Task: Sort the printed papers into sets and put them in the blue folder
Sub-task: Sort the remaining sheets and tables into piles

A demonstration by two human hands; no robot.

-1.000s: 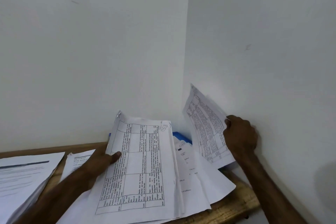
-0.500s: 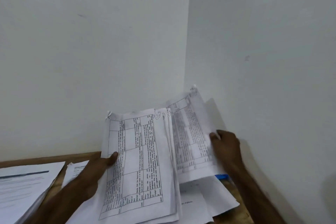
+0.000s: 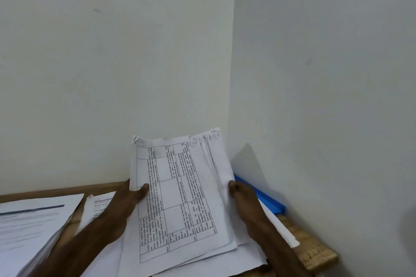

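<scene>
At the left edge of the wooden table (image 3: 315, 252), a thick pile of sheets (image 3: 33, 222) with a dark band across its top page lies flat. Just right of it sits a smaller printed bundle (image 3: 96, 204), partly under the left forearm. The left hand (image 3: 126, 202) grips the left edge of the printed papers (image 3: 180, 198), its thumb pressed on the top page and the other fingers hidden behind. This set is held tilted up off the table. Its top page shows a ruled grid of text turned sideways, with circled handwritten marks (image 3: 193, 143) at the fanned far corners. The right hand (image 3: 244, 202) clasps the right edge of the same set, thumb on the front and fingers out of sight behind. Beneath the set, loose white sheets (image 3: 225, 263) lie spread toward the table's right edge. The blue folder (image 3: 267, 198) lies at the table's far right corner, against the right wall (image 3: 337, 96), partly covered by those sheets and the right hand.
</scene>
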